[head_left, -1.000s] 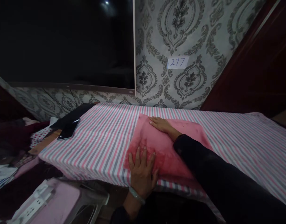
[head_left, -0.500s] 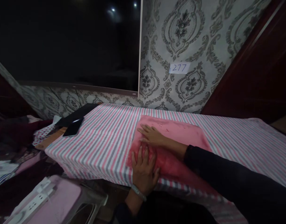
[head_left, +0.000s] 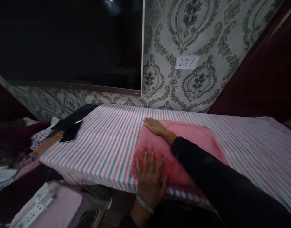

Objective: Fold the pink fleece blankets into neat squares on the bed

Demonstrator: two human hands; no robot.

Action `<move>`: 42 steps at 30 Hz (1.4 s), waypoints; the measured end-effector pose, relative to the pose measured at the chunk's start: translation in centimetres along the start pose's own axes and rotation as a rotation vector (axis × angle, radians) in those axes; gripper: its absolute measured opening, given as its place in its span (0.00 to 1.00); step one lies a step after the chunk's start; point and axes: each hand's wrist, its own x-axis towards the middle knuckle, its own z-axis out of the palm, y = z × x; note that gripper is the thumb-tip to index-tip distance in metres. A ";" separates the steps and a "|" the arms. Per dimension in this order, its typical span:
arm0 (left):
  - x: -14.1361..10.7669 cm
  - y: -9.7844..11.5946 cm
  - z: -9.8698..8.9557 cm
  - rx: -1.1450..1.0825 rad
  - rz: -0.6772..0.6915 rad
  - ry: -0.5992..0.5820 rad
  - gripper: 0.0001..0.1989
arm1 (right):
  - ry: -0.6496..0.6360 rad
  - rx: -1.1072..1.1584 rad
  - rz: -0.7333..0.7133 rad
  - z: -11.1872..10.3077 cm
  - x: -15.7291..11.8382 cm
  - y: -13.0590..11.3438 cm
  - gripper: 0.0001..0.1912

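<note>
A pink cloth [head_left: 193, 133] lies spread on the striped cover [head_left: 107, 136], with darker, wet-looking red patches towards its near side. My left hand [head_left: 150, 180], with a bracelet on the wrist, rests palm down on the near left part of the cloth, fingers spread. Farther back, my right hand [head_left: 155, 126] lies flat on the cloth's far left corner, its fingers stretched out. The right forearm, in a dark sleeve, crosses over the cloth and hides part of it.
A dark phone [head_left: 71, 131] lies at the cover's left end, beside a black flat item [head_left: 76, 116]. At the lower left, a power strip [head_left: 32, 215] sits on a pink stool [head_left: 67, 202]. A large screen [head_left: 71, 44] stands behind.
My right hand has moved away from me to the cloth's far left corner. My left hand stays on the near part, now farther from the right. The view has shifted slightly.
</note>
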 end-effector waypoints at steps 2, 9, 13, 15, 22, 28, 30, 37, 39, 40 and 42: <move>0.1 -0.1 0.1 -0.001 0.001 0.008 0.27 | 0.000 0.009 0.005 -0.4 -0.3 -0.4 0.33; 0.4 -0.5 0.4 0.025 0.019 0.049 0.27 | 0.018 0.020 0.140 -3.2 -3.2 -2.7 0.33; 0.6 -0.8 0.4 0.067 0.043 0.017 0.26 | 0.006 -0.003 0.076 -4.0 -9.2 -1.4 0.33; 0.7 -1.0 0.1 0.068 0.040 0.004 0.25 | 0.005 -0.050 0.024 -4.1 -13.2 0.2 0.33; 1.6 3.7 -1.3 -0.037 0.127 0.026 0.27 | 0.003 -0.063 -0.103 -4.3 -22.0 4.1 0.31; 0.9 7.9 1.3 -0.024 0.307 -0.110 0.34 | -0.014 -0.105 -0.170 -3.1 -19.5 5.0 0.29; 0.4 7.5 2.1 0.019 0.328 -0.117 0.37 | 0.020 -0.159 -0.130 -2.9 -18.4 6.2 0.30; 0.1 6.6 2.8 -0.003 0.345 -0.082 0.35 | 0.218 -0.234 0.123 -2.8 -17.3 9.9 0.30; 0.2 6.7 2.9 -0.012 0.340 -0.080 0.35 | 0.239 -0.224 0.164 -2.8 -17.1 10.1 0.31; 0.3 6.7 3.0 -0.014 0.337 -0.083 0.35 | 0.231 -0.208 0.174 -2.9 -17.1 10.2 0.31; 0.3 6.7 2.9 -0.012 0.334 -0.100 0.35 | 0.185 -0.145 0.185 -3.4 -17.1 10.3 0.31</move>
